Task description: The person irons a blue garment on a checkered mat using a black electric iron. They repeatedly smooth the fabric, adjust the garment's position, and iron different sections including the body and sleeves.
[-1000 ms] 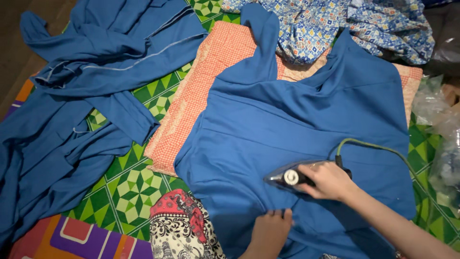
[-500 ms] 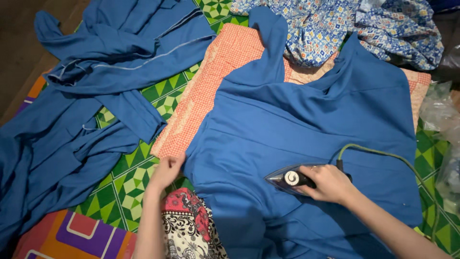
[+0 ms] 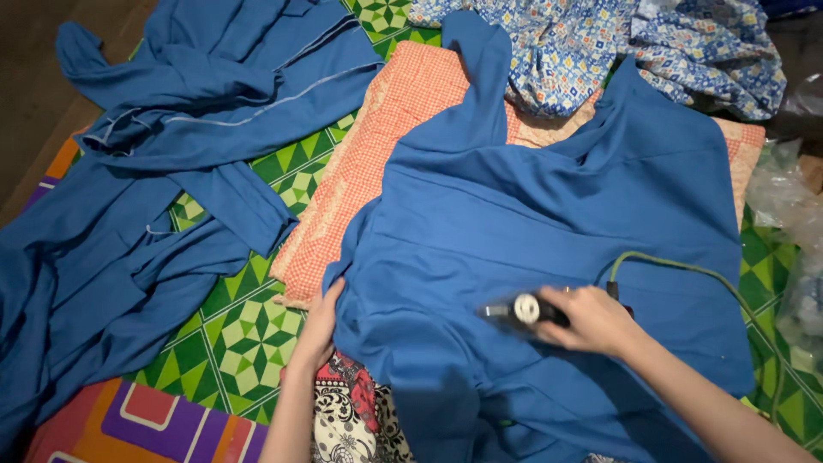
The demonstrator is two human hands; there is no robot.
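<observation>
right hand [image 3: 596,321] closed around iron [image 3: 525,310], nose pointing left toward left hand [image 3: 321,324], which apparently pinches the blue garment's [image 3: 549,223] edge.

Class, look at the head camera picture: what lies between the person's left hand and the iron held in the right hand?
Only blue garment fabric lies between the left hand, at its edge, and the iron under the right hand, in the head view.
</observation>
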